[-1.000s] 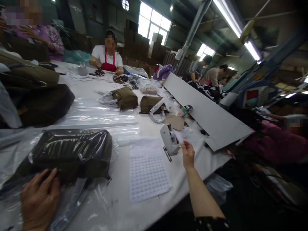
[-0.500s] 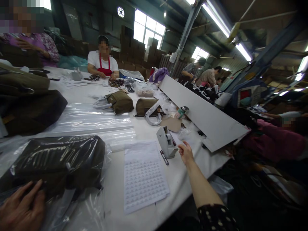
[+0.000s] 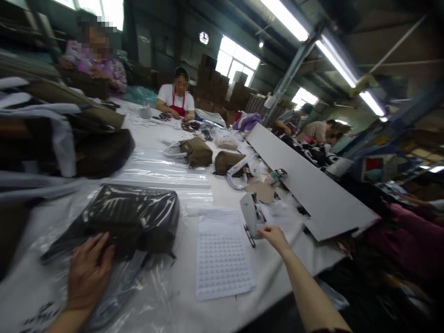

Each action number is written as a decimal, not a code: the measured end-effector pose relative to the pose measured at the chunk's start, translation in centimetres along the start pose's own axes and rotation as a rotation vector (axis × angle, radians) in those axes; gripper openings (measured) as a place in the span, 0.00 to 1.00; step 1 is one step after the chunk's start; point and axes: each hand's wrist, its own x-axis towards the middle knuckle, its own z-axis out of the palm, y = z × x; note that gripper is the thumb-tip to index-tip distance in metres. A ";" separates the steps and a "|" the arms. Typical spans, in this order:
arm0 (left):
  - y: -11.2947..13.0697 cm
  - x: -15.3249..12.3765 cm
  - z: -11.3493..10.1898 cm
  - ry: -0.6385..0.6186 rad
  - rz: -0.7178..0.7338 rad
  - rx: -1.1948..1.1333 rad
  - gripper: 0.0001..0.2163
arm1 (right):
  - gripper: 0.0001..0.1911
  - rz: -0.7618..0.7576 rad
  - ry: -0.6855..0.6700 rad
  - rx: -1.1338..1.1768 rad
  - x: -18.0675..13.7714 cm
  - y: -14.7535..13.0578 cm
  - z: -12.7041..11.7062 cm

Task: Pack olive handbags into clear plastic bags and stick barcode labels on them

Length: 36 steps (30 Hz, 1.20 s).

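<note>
My left hand (image 3: 88, 273) lies flat, fingers spread, on the near edge of a dark olive bag (image 3: 132, 217) that sits inside a clear plastic sleeve (image 3: 114, 296) on the white table (image 3: 166, 152). My right hand (image 3: 275, 237) reaches out to a small white tape dispenser (image 3: 251, 213), fingers curled at its base; whether they hold anything is unclear. A white sheet of small stickers (image 3: 222, 254) lies between the two hands. A small pair of snips (image 3: 249, 235) lies beside the dispenser.
Stacked dark bags (image 3: 86, 138) fill the left. Two olive bags (image 3: 197, 151) lie mid-table. A long white board (image 3: 305, 185) slants along the right edge. A person in a red apron (image 3: 175, 99) and another person (image 3: 99, 69) work at the far end.
The view has swung left and down. My left hand slid up onto the bagged olive bag. My right hand moved in closer to the tape dispenser's base.
</note>
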 end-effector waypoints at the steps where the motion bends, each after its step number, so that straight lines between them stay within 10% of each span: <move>1: 0.5 0.2 -0.2 0.030 0.014 0.009 0.20 | 0.12 -0.083 -0.070 0.013 -0.2 -3.1 1.1; 6: 0.8 0.0 -0.7 0.045 -0.067 0.051 0.23 | 0.14 -0.678 -0.628 0.147 -4.9 -21.6 9.7; 10: 0.5 -0.8 -0.7 0.063 -0.115 0.013 0.23 | 0.15 -1.110 -0.900 -0.170 -10.3 -32.7 17.7; 13: 0.5 -1.0 -0.8 0.109 -0.161 -0.018 0.25 | 0.15 -1.318 -0.793 -0.612 -12.6 -36.6 23.4; 18: 0.6 -0.7 -1.4 0.116 -0.179 -0.057 0.23 | 0.17 -1.255 -0.498 -0.943 -12.3 -38.8 27.3; 23: 0.5 -0.5 -1.7 0.027 -0.124 -0.065 0.11 | 0.24 -1.115 -0.237 -0.868 -7.7 -37.0 21.3; 28: 0.1 0.0 -1.0 -0.013 -0.134 -0.089 0.13 | 0.26 -1.565 -0.104 -0.627 -6.1 -22.9 14.1; 32: -0.4 2.3 0.0 -0.065 -0.102 -0.116 0.15 | 0.27 -1.743 -0.319 -0.480 -9.5 -12.0 15.7; 36: -0.4 3.8 -2.1 -0.137 -0.034 -0.099 0.16 | 0.17 -1.536 -0.532 -0.323 -11.6 -11.2 19.3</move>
